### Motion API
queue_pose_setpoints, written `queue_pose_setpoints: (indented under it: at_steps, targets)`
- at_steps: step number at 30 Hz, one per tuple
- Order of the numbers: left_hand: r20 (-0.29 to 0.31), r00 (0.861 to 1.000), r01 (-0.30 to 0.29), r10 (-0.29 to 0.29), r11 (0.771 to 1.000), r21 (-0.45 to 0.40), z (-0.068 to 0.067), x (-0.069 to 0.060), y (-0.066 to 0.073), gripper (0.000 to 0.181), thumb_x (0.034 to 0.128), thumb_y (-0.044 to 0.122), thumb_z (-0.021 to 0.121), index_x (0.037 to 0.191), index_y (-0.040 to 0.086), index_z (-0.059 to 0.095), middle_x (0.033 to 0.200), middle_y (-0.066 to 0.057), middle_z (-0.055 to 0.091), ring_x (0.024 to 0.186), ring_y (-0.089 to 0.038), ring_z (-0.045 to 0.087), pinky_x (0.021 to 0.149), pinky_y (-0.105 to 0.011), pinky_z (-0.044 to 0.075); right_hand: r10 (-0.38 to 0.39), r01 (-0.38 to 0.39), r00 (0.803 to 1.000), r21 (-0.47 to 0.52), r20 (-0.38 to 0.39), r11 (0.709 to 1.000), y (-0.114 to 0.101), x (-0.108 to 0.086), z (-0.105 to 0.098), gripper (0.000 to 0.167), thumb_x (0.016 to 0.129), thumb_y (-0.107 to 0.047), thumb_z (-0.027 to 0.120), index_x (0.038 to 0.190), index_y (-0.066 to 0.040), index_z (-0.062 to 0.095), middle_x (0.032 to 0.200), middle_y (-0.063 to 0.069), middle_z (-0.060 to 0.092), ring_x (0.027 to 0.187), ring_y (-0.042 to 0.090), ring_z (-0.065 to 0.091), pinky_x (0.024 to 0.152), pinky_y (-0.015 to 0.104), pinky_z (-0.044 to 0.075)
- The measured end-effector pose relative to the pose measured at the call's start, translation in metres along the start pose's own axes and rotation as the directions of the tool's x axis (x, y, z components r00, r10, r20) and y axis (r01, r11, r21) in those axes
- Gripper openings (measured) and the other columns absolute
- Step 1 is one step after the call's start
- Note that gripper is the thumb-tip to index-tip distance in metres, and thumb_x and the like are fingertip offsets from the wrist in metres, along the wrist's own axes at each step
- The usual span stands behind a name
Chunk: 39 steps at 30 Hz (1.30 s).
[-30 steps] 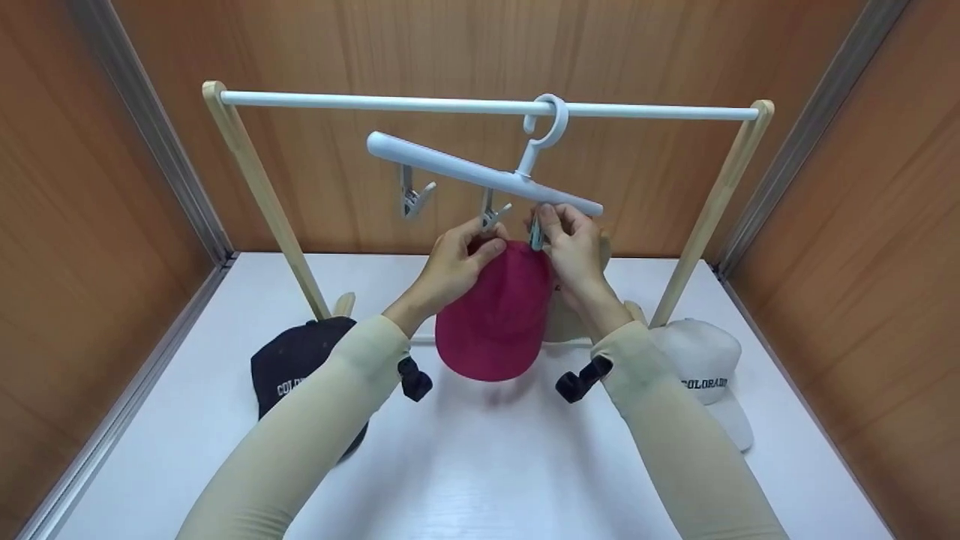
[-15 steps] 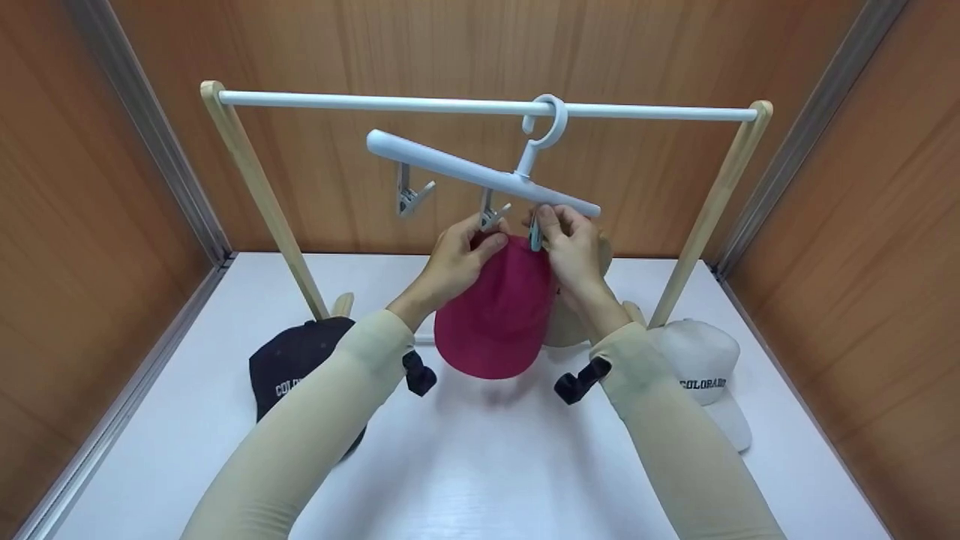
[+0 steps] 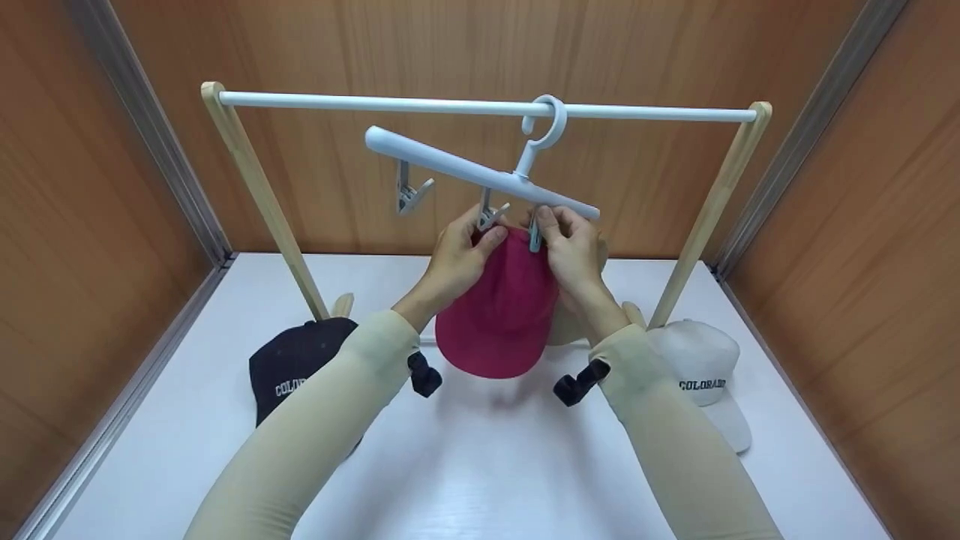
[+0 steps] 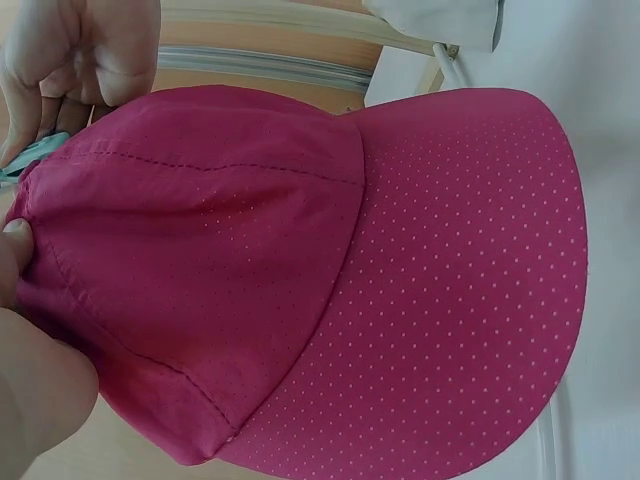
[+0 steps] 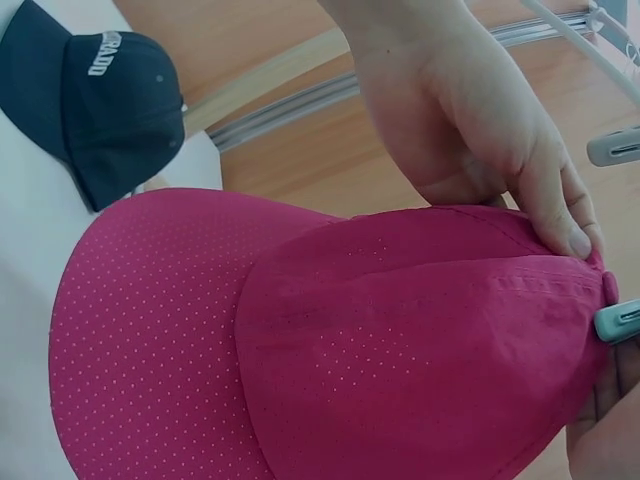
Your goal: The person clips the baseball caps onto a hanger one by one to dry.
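A dark pink cap [image 3: 495, 322] with a dotted brim hangs brim-down between the two hands. My left hand [image 3: 456, 259] pinches its upper edge, thumb in front, as the right wrist view also shows. The right hand [image 3: 576, 251] pinches the rightmost clip [image 3: 535, 234] of the white hanger [image 3: 480, 174]. That clip's tip lies at the cap's top edge [image 5: 600, 285]; whether it bites the fabric I cannot tell. Beside my left fingers hangs the middle clip [image 3: 489, 216], and a third clip [image 3: 411, 193] is farther left; neither carries anything.
The hanger hooks over the white rail [image 3: 337, 103] of a wooden-legged rack and tilts down to the right. A black cap [image 3: 300, 360] sits at left, a white cap [image 3: 701, 364] at right. Behind the right wrist a beige cap [image 3: 566, 322] is partly hidden. Wooden walls enclose the table.
My left hand has moved slightly up and right, bringing the pink cap's top edge up beside the rightmost clip. The right hand stays on that clip, nearly still.
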State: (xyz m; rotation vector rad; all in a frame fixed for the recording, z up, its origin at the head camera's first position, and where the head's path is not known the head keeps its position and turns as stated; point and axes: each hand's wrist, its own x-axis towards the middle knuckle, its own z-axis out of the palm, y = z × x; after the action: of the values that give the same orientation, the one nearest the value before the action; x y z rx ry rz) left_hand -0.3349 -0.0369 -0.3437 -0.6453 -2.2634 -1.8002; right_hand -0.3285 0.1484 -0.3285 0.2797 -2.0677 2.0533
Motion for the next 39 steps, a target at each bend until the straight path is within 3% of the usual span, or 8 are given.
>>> queue_pose_setpoints:
  at_steps: [12,24,29,39]
  targets:
    - [-0.048,0.998,0.027,-0.028,1.0,-0.015,0.0043,-0.0017,0.0011,0.012,0.1099,0.02,0.058,0.12,0.016,0.064,0.111,-0.002,0.067,0.101,-0.015,0.061,0.091,-0.033,0.054,-0.045,0.045,0.999,0.035,0.026,0.998,0.0018,-0.0038,0.0,0.031,0.112,-0.029,0.054,0.12,-0.003,0.068,0.117,0.01,0.071,0.114,0.021,0.063,0.1,0.03,0.05]
    - [-0.046,0.999,-0.02,0.019,1.0,-0.018,0.0064,-0.0002,0.0015,0.017,0.1098,0.018,0.06,0.123,0.01,0.063,0.112,-0.003,0.067,0.102,-0.015,0.061,0.091,-0.033,0.052,-0.083,0.083,0.996,-0.007,0.038,0.996,0.0029,-0.0021,-0.0048,0.032,0.111,-0.025,0.057,0.123,0.003,0.068,0.127,0.028,0.068,0.114,0.019,0.064,0.1,0.028,0.05]
    - [-0.044,0.999,-0.011,0.011,1.0,-0.013,0.0059,0.0,0.0026,0.016,0.1098,0.019,0.06,0.123,0.011,0.064,0.113,-0.002,0.068,0.104,-0.014,0.061,0.093,-0.032,0.052,-0.104,0.106,0.991,-0.015,0.078,0.994,0.0034,-0.0029,-0.0082,0.033,0.112,-0.023,0.056,0.128,0.004,0.066,0.128,0.028,0.068,0.119,0.025,0.064,0.103,0.031,0.051]
    - [-0.032,0.999,0.019,-0.019,1.0,-0.01,0.0013,-0.0016,0.0017,0.018,0.1099,0.021,0.059,0.125,0.012,0.063,0.112,-0.003,0.067,0.104,-0.016,0.061,0.094,-0.035,0.053,-0.107,0.111,0.991,-0.04,0.076,0.993,0.0075,-0.0026,-0.0086,0.035,0.109,-0.023,0.063,0.134,0.001,0.067,0.126,0.019,0.072,0.116,0.021,0.065,0.102,0.031,0.051]
